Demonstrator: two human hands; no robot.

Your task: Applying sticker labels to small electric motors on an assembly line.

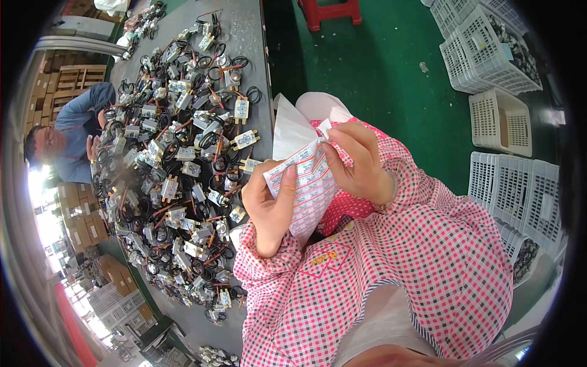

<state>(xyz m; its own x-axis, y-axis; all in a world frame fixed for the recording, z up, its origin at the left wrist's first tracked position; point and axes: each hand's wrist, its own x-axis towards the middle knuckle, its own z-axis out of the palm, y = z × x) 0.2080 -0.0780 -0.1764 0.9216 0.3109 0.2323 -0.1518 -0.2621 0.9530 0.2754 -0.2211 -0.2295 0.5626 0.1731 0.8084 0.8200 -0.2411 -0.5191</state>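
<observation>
The label sheet [310,197] hangs just off the desk's [246,38] right edge. Its upper edge slopes up from the left hand [268,205], nearer the desk and gripping one end, to the right hand [359,162], pinching a small white piece [324,128].

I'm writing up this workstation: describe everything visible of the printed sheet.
The printed sheet looks like thin, flexible paper: white, with rows of bluish print and orange-red lines. It slants, slightly curved, beside the table. The left hand holds its upper left, thumb across the print; the right hand pinches a white piece at its upper right corner.
</observation>
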